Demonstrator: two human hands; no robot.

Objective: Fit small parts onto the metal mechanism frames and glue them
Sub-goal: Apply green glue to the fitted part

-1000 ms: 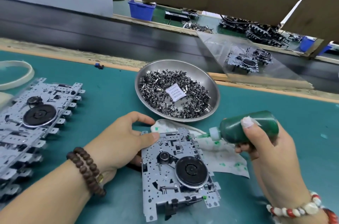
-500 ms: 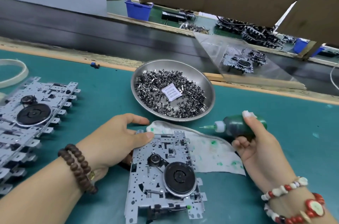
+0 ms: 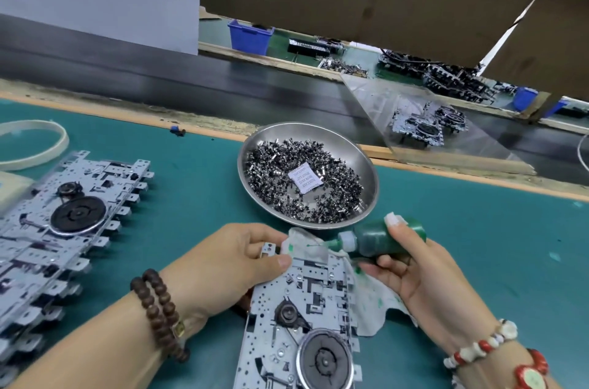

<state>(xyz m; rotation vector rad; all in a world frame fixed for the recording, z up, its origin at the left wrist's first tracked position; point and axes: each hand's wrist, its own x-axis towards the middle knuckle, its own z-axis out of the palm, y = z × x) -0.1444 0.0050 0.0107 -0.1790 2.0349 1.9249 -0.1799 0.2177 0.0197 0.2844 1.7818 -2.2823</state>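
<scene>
A metal mechanism frame (image 3: 306, 315) with a black flywheel lies on the green mat in front of me. My left hand (image 3: 229, 264) grips its upper left corner, thumb on top. My right hand (image 3: 411, 270) holds a green glue bottle (image 3: 379, 237) on its side, its thin nozzle pointing left just above the frame's top edge. A glue-stained white cloth (image 3: 369, 296) lies under the frame's upper right part. A steel bowl (image 3: 366, 162) full of small dark metal parts stands beyond the hands, with a white paper label inside.
A stack of overlapping metal frames (image 3: 60, 229) covers the mat's left side. A pale ring (image 3: 60, 140) lies at far left. A black conveyor belt (image 3: 191, 83) runs behind the mat, with a clear sheet (image 3: 414, 133) over more mechanisms at right.
The frame has slid toward me and lower in view. My right hand brought the bottle leftward, its nozzle near the frame's top edge. My left hand shifted to pinch the frame's corner.
</scene>
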